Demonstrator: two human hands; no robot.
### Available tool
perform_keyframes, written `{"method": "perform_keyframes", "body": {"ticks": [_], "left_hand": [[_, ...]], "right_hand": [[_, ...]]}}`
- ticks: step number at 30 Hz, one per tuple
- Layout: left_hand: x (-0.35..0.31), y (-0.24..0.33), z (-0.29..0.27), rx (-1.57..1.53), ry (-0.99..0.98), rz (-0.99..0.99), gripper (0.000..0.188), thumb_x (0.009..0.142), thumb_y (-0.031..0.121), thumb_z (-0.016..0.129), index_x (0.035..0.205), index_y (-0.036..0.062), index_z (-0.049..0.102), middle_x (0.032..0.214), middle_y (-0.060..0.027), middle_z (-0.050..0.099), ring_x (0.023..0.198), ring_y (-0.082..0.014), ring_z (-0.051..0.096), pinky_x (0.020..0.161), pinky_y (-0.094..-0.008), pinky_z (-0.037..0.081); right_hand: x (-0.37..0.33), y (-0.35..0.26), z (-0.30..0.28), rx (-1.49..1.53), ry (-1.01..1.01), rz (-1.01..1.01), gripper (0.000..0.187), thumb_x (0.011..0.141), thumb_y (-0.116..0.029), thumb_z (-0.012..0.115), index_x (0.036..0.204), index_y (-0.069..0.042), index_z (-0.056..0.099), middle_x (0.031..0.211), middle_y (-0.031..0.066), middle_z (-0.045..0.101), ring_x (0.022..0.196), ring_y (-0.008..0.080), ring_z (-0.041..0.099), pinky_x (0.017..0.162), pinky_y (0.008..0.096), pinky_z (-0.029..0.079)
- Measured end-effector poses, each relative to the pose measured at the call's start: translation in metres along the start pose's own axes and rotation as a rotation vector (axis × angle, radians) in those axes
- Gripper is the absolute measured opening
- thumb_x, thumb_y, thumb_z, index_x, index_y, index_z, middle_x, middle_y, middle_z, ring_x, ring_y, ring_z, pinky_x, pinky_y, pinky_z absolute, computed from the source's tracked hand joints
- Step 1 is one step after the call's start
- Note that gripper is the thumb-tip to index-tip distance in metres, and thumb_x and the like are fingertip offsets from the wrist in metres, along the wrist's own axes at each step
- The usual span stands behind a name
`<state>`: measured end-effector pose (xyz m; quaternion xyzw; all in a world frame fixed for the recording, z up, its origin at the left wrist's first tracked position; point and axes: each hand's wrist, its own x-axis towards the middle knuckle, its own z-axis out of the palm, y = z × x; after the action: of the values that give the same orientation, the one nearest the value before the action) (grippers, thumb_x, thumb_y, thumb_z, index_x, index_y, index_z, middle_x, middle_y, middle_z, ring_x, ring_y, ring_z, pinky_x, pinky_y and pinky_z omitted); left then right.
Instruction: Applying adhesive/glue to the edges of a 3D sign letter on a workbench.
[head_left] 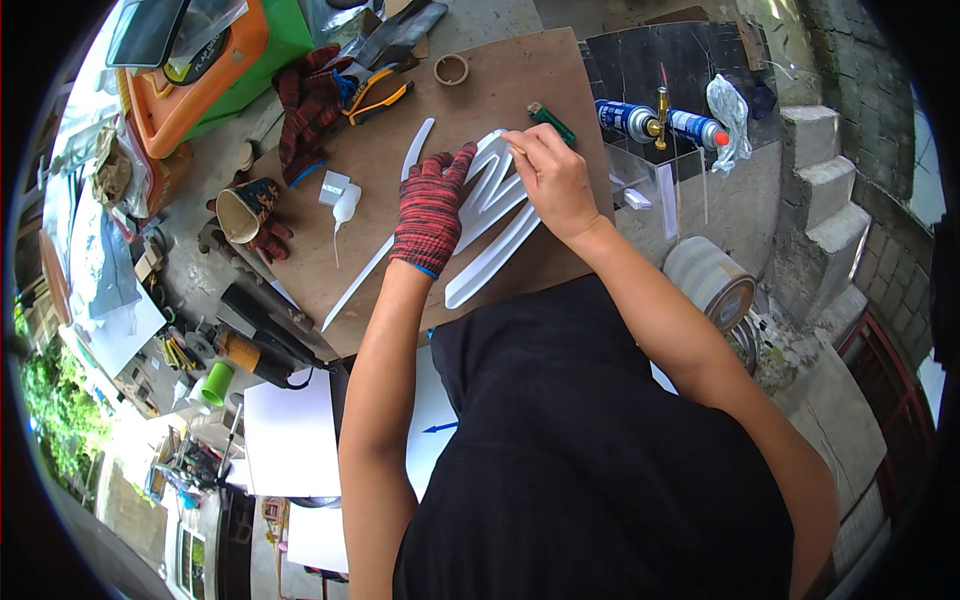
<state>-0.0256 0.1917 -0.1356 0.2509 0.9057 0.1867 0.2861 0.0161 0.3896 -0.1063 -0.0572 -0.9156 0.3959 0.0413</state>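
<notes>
Workpiece (490, 190), white, partly under gloved left hand (432, 208), right hand (556, 182) at edge.

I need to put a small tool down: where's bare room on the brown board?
The board is bare at upper right, beyond the ring and green lighter, and between the curved white strip and right forearm. The middle is crowded by the left hand, right hand and white pieces; upper left, by pliers and a red glove.
</notes>
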Motion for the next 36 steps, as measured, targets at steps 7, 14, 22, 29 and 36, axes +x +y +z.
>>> {"method": "perform_keyframes", "body": {"ticks": [7, 14, 22, 29, 36], "left_hand": [[0.000, 0.006, -0.004, 0.077, -0.007, 0.011, 0.076, 0.082, -0.006, 0.062, 0.152, 0.0229, 0.050, 0.133, -0.0132, 0.063, 0.113, -0.0328, 0.063, 0.100, -0.0455, 0.050], [-0.003, 0.002, -0.002, 0.117, 0.064, 0.040, 0.072, 0.086, -0.001, 0.062, 0.152, 0.0231, 0.049, 0.125, -0.0111, 0.065, 0.109, -0.0306, 0.064, 0.094, -0.0454, 0.051], [-0.009, -0.016, 0.006, 0.038, 0.108, 0.066, 0.064, 0.083, 0.003, 0.066, 0.144, 0.0179, 0.055, 0.124, -0.0101, 0.067, 0.112, -0.0309, 0.063, 0.095, -0.0466, 0.051], [-0.003, -0.005, -0.015, 0.018, 0.022, 0.041, 0.064, 0.082, -0.001, 0.066, 0.143, 0.0175, 0.058, 0.128, -0.0116, 0.067, 0.113, -0.0341, 0.064, 0.099, -0.0460, 0.050], [0.002, -0.009, -0.022, -0.014, -0.019, 0.066, 0.069, 0.081, -0.004, 0.065, 0.146, 0.0180, 0.057, 0.129, -0.0149, 0.065, 0.116, -0.0366, 0.063, 0.101, -0.0465, 0.050]], "right_hand": [[-0.003, 0.001, -0.001, -0.005, -0.023, 0.018, 0.023, 0.091, -0.003, 0.069, 0.114, -0.006, 0.072, 0.097, 0.0094, 0.064, 0.084, 0.0312, 0.068, 0.075, 0.0415, 0.056], [-0.001, -0.001, -0.002, -0.017, -0.024, 0.010, 0.023, 0.092, -0.002, 0.068, 0.115, -0.006, 0.072, 0.098, 0.0096, 0.065, 0.083, 0.0312, 0.069, 0.073, 0.0411, 0.056], [-0.002, 0.000, -0.001, -0.014, -0.013, 0.003, 0.021, 0.095, -0.001, 0.067, 0.115, -0.003, 0.072, 0.101, 0.0133, 0.068, 0.079, 0.0294, 0.070, 0.070, 0.0371, 0.056], [-0.002, -0.001, -0.002, -0.004, -0.019, 0.028, 0.022, 0.093, -0.002, 0.067, 0.114, -0.005, 0.071, 0.098, 0.0104, 0.065, 0.084, 0.0321, 0.069, 0.074, 0.0412, 0.056], [0.000, -0.002, -0.002, 0.000, -0.018, 0.025, 0.022, 0.092, -0.002, 0.067, 0.114, -0.005, 0.071, 0.097, 0.0105, 0.066, 0.084, 0.0320, 0.069, 0.074, 0.0411, 0.056]]}}
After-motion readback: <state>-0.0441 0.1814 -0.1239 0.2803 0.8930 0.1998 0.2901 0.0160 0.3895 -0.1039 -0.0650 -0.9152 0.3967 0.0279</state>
